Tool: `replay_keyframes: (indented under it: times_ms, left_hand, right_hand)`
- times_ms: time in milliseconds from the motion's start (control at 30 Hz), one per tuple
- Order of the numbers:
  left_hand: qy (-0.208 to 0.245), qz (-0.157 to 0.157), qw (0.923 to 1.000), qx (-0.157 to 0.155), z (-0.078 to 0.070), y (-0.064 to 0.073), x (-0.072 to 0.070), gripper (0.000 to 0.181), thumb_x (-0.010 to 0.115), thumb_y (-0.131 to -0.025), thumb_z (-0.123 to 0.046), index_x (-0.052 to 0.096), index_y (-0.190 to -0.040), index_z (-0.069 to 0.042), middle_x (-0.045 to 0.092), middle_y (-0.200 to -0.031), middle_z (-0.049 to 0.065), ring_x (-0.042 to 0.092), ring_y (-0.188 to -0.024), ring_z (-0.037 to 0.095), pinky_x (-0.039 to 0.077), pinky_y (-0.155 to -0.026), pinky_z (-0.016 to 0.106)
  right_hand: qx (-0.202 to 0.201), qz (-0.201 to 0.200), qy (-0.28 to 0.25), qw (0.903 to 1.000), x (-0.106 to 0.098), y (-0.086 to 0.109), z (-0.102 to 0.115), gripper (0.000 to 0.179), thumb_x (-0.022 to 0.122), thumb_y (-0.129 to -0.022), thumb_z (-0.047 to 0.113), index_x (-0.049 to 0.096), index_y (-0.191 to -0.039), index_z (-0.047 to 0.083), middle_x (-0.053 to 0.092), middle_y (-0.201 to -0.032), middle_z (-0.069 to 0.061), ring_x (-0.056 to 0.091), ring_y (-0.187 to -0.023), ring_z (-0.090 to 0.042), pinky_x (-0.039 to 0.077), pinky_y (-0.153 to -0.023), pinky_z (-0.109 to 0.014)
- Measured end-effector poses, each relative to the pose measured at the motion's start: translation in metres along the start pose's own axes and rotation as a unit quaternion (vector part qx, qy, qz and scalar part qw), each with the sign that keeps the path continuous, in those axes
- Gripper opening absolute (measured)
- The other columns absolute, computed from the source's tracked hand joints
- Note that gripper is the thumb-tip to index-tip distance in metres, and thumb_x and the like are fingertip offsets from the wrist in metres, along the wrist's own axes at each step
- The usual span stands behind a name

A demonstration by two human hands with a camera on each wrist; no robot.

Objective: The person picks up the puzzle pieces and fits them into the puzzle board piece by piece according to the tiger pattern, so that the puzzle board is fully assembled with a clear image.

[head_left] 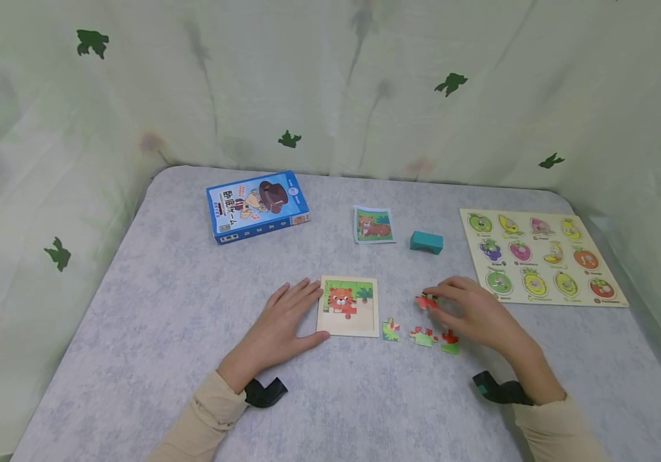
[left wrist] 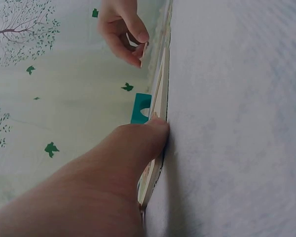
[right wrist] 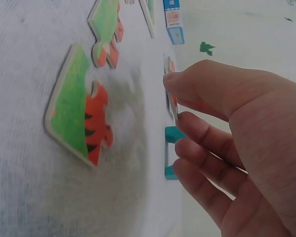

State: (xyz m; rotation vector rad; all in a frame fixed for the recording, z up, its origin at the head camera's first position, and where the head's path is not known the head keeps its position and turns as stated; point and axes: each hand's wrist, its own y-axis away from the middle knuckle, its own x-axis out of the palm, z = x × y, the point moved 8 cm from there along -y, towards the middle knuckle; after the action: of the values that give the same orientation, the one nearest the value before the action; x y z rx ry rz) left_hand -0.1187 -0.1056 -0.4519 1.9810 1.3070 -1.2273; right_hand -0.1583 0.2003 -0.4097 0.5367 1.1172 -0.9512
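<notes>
Puzzle piece, mostly red, sits pinched between the thumb and fingertips of the right hand, raised a little above the worktop. To that hand's left, the left hand lies with its fingers straight and thumb stretched apart, touching the left edge and near left corner of a square wooden tray. Within the tray, a partial tiger picture fills the upper part, with bare wood below. One loose piece lies between the hands, just beside the tray; two more pieces, a green-and-red one and a striped one, lie on the near side of the right hand's fingertips. Beyond the right hand stands a teal block, with a tiger card farther left; a fruit board lies to its right. Beyond the left hand is a blue box.
</notes>
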Motion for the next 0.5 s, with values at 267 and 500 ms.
replay_keyframes:
  times_ms: [267,500]
  left_hand:
    - [-0.001,0.004,1.0000,0.000,0.000,0.000,0.000,0.086,0.076,-0.090,-0.051,0.045,-0.156,-0.006,0.039,-0.165,0.008,0.030,-0.156,0.027,0.018,-0.129,0.054]
    - [0.001,0.005,1.0000,0.001,0.000,0.001,0.001,0.086,0.076,-0.090,-0.051,0.044,-0.156,-0.006,0.038,-0.165,0.007,0.029,-0.156,0.027,0.017,-0.129,0.055]
  right_hand:
    - [-0.019,0.003,-0.012,0.9997,0.002,-0.009,0.012,0.029,0.081,-0.090,0.016,0.077,-0.119,0.014,0.069,-0.109,-0.002,0.062,-0.100,-0.020,0.058,-0.083,-0.042]
    - [-0.030,0.003,-0.017,0.9994,0.005,-0.015,0.024,0.029,0.082,-0.089,0.017,0.078,-0.117,0.015,0.069,-0.108,-0.002,0.063,-0.099,-0.021,0.059,-0.082,-0.041]
